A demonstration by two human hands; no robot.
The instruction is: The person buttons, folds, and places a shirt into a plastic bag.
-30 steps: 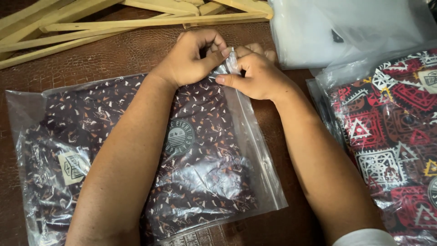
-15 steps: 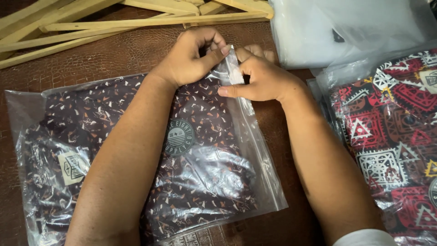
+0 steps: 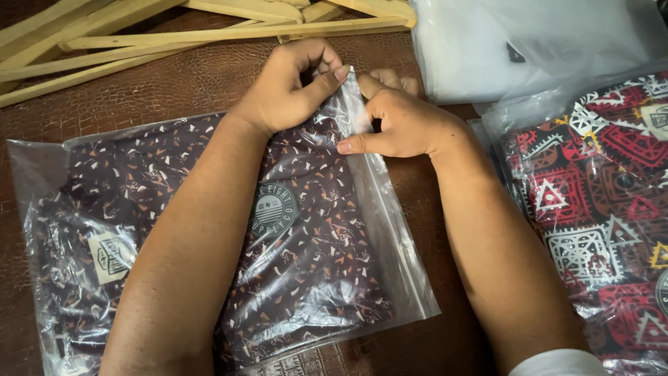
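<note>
A clear plastic zip bag (image 3: 390, 230) lies on the brown table, holding a folded dark maroon garment (image 3: 306, 251) with small light flecks and a round grey patch. My left hand (image 3: 292, 87) pinches the bag's far right corner between thumb and fingers. My right hand (image 3: 407, 125) pinches the bag's right edge just below that corner, thumb and fingers closed on the plastic strip. Both forearms reach over the bag from the near side.
Several pale wooden hangers (image 3: 209, 28) lie at the back left. A stack of empty clear bags (image 3: 529, 42) sits at the back right. A bagged red, black and white patterned garment (image 3: 598, 202) lies at the right.
My right hand has slid nearer along the bag's right edge, away from the corner. My left hand has kept its hold on the corner.
</note>
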